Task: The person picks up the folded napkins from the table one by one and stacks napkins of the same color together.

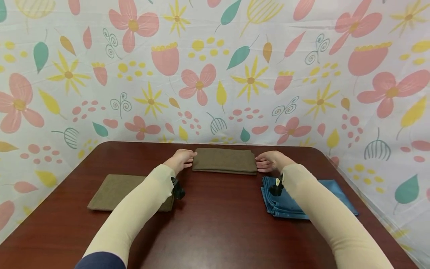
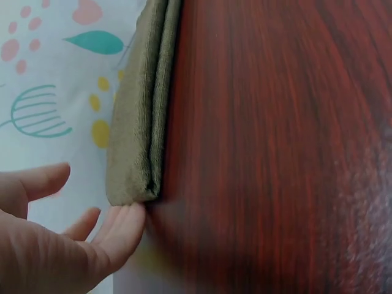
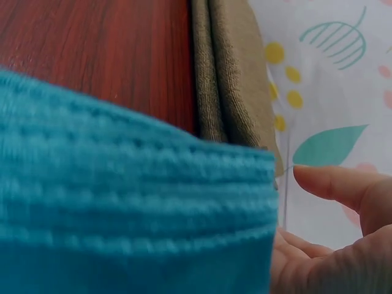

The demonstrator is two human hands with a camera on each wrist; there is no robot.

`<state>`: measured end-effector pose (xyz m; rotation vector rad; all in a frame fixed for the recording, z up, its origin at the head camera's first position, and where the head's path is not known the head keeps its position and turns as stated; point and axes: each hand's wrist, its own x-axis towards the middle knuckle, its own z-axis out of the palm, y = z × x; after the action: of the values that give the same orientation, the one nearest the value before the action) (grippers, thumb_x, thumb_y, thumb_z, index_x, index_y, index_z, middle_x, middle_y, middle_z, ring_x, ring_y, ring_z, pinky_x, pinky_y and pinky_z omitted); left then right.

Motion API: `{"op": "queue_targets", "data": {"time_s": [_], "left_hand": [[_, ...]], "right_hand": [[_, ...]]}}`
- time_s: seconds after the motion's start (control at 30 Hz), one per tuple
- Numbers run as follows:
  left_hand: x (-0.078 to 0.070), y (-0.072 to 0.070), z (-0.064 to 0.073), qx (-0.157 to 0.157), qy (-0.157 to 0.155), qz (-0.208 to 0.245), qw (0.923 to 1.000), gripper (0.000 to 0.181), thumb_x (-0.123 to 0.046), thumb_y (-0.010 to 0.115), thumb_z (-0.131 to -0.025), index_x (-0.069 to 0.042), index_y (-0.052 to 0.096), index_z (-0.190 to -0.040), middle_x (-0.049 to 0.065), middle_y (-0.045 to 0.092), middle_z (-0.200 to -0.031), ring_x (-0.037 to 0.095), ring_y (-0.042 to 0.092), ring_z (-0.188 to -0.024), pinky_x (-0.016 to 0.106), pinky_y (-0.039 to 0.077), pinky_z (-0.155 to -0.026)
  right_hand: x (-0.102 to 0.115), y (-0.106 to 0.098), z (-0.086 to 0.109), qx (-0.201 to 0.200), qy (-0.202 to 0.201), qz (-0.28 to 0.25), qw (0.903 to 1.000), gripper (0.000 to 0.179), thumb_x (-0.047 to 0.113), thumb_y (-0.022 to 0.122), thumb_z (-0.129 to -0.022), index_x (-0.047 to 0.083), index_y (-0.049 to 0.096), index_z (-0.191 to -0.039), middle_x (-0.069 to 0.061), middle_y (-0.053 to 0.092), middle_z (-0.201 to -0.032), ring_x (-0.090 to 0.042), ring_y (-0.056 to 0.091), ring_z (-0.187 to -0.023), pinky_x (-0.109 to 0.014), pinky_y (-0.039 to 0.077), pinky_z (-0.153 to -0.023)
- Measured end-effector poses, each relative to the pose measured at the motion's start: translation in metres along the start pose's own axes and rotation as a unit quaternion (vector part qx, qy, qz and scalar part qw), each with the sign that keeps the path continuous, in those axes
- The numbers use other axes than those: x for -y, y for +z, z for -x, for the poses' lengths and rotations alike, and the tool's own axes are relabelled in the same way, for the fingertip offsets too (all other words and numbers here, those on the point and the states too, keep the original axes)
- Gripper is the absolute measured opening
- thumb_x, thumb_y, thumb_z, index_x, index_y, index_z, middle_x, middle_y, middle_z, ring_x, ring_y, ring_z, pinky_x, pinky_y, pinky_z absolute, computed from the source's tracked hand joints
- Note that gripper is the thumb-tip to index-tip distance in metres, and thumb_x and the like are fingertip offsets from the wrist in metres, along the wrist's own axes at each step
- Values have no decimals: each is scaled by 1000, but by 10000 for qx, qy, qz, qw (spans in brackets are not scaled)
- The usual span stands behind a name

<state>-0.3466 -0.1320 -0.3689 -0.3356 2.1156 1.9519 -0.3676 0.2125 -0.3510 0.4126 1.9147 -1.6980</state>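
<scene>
1. Head view: a folded, rectangular olive-brown fabric cloth (image 1: 223,160), the middle cloth, lies flat towards the far edge of a glossy reddish-brown wood-grain table (image 1: 215,231). The left hand (image 1: 181,160) is at its left end, the right hand (image 1: 273,161) at its right end; neither has fingers curled round it.
2. Only this view shows a second folded olive-brown cloth (image 1: 115,191), left of the middle cloth and nearer the wearer. A folded, shiny blue fabric cloth (image 1: 290,207) lies to the middle cloth's right, also nearer, partly under the right forearm.
3. Left wrist view: the left fingertips (image 2: 125,226) touch the middle cloth's end, extended, with the thumb apart. The layered folds along its near edge show clearly here. It looks soft, light, matte and hard to damage; it should sag if lifted by one layer, so both ends, with all layers together, seem the best hold.
4. Right wrist view: the blue cloth's stacked edges hide the right fingertips; the thumb is clear of the middle cloth. Whether those fingers touch it, I cannot tell.
</scene>
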Motion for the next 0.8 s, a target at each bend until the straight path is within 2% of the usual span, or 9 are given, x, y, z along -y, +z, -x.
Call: {"op": "queue_targets", "data": {"time_s": [0.1,0.2,0.37,0.47,0.53,0.7,0.73,0.8], "left_hand": [[3,-3,-5,52,-52,49,10000,56,-15,54,-101,-2,31,-150,14,33,-155,30,38,-140,40,41,-110],[3,-7,-8,96,-96,87,9999,56,-13,52,-101,0,29,-150,15,31,-156,30,38,-140,40,41,-110],[2,-9,-13,143,-194,103,9997,54,-10,52,-101,1,31,-149,15,32,-155,30,39,-139,40,42,-109],[2,-9,-17,132,-310,108,9994,55,-8,54,-100,1,31,-149,17,37,-152,29,43,-137,37,43,-108],[3,-8,-19,92,-385,111,9992,57,-8,55,-99,1,31,-149,18,42,-148,29,45,-135,35,44,-108],[3,-5,-22,137,-470,-165,9987,59,-11,57,-98,3,31,-148,20,44,-144,30,47,-132,36,43,-109],[3,-4,-22,188,-497,-241,9983,60,-13,58,-98,3,30,-149,21,43,-144,31,46,-133,37,43,-109],[3,-2,-21,296,-543,-363,9974,63,-16,58,-98,3,27,-150,21,41,-146,32,43,-135,39,41,-111]], "right_hand": [[-1,5,-2,15,-120,-19,9999,57,12,48,-101,-10,25,-147,-19,49,-127,-22,58,-105,-38,48,-103],[-3,8,-8,-33,-302,158,9994,52,12,50,-100,-8,31,-144,-14,52,-117,-17,61,-94,-36,52,-98],[-3,8,-13,-146,-372,367,9985,45,14,56,-98,-5,42,-136,-9,55,-105,-8,61,-75,-27,59,-79],[-4,9,-15,-266,-332,452,9981,44,15,57,-97,-5,44,-135,-9,52,-108,-5,57,-67,-23,57,-71],[-5,11,-16,-357,-327,571,9972,48,18,58,-97,-5,43,-136,-11,51,-115,-4,52,-63,-22,56,-70],[-5,12,-15,-545,-358,791,9947,57,28,54,-100,-6,38,-143,-20,44,-138,-12,53,-76,-29,59,-79],[-4,12,-15,-579,-381,839,9941,57,30,52,-100,-5,38,-143,-20,45,-136,-14,53,-79,-30,59,-80],[-3,12,-15,-572,-433,863,9937,49,30,50,-101,-4,44,-137,-17,52,-120,-14,50,-76,-30,59,-77]]}}
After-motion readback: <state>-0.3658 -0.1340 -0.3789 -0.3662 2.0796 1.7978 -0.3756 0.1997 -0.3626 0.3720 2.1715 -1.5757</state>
